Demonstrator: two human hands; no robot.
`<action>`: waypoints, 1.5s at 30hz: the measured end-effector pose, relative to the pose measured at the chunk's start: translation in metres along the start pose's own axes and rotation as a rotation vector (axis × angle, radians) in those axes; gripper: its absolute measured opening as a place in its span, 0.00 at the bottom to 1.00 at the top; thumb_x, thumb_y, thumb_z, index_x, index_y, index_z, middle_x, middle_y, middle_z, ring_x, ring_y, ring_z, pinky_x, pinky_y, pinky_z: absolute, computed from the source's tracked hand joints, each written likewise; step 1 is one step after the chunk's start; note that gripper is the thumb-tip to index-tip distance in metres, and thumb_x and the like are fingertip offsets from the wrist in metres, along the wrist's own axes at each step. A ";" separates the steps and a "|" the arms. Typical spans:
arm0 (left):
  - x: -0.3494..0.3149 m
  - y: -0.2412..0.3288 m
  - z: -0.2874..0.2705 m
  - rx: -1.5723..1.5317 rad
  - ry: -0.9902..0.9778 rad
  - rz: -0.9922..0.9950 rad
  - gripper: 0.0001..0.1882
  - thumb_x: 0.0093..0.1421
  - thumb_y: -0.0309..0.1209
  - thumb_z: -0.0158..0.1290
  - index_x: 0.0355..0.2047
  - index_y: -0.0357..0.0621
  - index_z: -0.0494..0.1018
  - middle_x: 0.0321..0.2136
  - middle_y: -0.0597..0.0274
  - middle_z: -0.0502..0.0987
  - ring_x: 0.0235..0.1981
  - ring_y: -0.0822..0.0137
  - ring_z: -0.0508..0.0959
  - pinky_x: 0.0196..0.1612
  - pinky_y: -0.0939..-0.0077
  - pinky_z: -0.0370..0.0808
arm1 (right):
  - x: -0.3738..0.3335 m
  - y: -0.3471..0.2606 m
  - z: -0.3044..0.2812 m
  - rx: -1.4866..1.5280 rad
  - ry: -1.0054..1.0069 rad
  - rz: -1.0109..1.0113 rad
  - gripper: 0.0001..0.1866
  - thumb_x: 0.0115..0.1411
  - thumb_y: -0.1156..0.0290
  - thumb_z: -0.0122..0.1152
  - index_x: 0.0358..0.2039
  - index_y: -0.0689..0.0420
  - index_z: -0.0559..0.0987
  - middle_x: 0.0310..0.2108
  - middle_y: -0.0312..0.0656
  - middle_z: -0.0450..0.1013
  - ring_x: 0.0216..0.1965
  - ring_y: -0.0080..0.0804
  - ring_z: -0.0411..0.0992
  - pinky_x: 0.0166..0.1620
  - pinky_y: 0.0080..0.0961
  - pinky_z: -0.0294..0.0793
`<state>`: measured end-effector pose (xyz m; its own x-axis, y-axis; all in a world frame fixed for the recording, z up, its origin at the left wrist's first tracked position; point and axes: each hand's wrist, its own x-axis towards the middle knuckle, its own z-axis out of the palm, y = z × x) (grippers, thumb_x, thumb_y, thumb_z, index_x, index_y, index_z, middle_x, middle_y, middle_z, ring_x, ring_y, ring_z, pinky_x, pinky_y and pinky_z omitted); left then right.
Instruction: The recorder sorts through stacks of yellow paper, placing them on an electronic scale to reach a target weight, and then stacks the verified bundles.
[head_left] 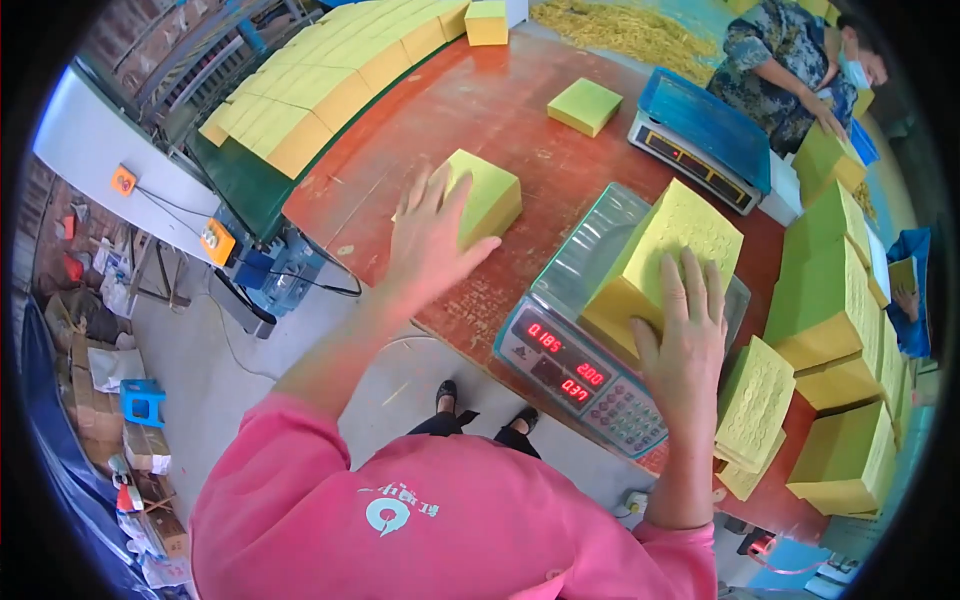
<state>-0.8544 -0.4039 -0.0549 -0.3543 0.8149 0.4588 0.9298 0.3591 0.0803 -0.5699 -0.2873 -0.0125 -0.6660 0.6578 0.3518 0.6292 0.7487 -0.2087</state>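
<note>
My left hand (435, 235) reaches across the red table with its fingers spread, at the near left side of a block of yellow paper (492, 205). Whether the fingertips press on that block, I cannot tell. A larger block of yellow paper (665, 255) rests on the metal pan of a digital scale (590, 375), whose red display is lit. My right hand (685, 335) lies on the near side of this block, fingers stretched flat over it and thumb apart. Close to my right wrist, a few thinner yellow paper pieces (755, 400) lean at the table edge.
Stacked yellow paper blocks (825, 290) line the right side; a long row (340, 80) fills the far left. A single block (585, 107) lies near a second, blue-topped scale (700, 135). A masked co-worker (770, 70) handles paper at far right. Two sockets (215, 240) hang left.
</note>
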 end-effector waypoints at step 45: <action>-0.144 -0.156 -0.038 -2.165 -0.557 -0.890 0.26 0.67 0.41 0.41 0.61 0.40 0.61 0.57 0.53 0.69 0.57 0.61 0.71 0.59 0.64 0.68 | -0.056 -0.192 0.146 1.068 -0.282 0.556 0.30 0.66 0.55 0.53 0.60 0.65 0.66 0.55 0.50 0.70 0.52 0.35 0.72 0.54 0.29 0.70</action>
<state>-0.9441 -0.5947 -0.0998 -0.2029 0.9202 -0.3348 -0.7741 0.0586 0.6303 -0.7119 -0.4558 -0.1258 -0.5591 0.8035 -0.2043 0.3003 -0.0333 -0.9533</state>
